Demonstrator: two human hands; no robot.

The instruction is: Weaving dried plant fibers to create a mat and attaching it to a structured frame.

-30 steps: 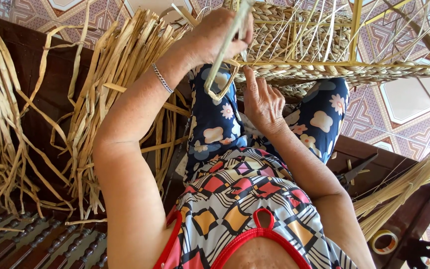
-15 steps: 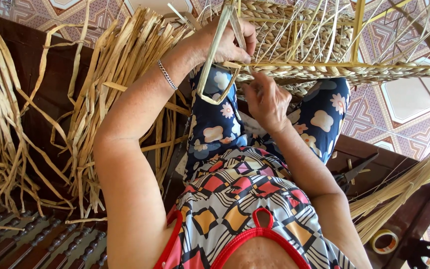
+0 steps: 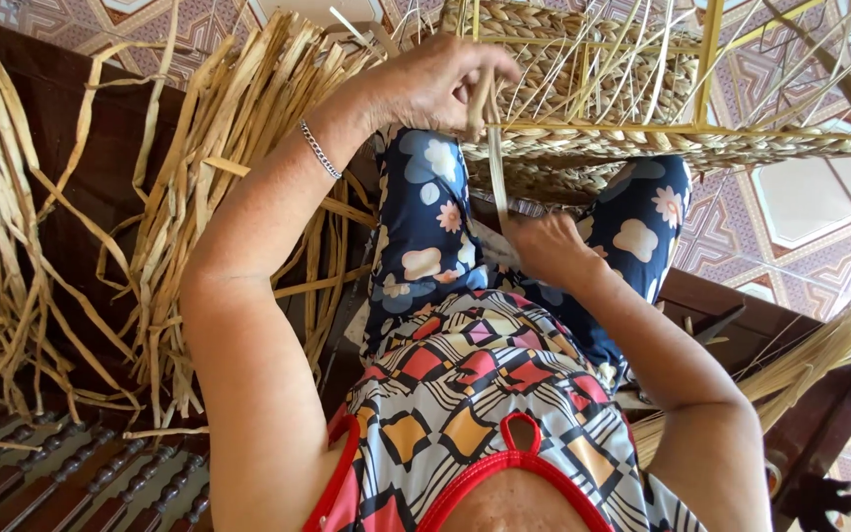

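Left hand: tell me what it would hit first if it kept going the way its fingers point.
The left hand points toward the woven basket, already pinching a pale straw strip at its rim. It would probably meet the braided rim first; depth is unclear.

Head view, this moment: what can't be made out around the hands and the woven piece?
- Woven basket: its top and right side are cut off by the picture edge.
- Left hand: fingertips curl around the straw strip, hiding the grip.
- Right hand: only its back shows; the strip's lower end is hidden behind it.
- Loose straw bundle: upper ends run out of the picture.
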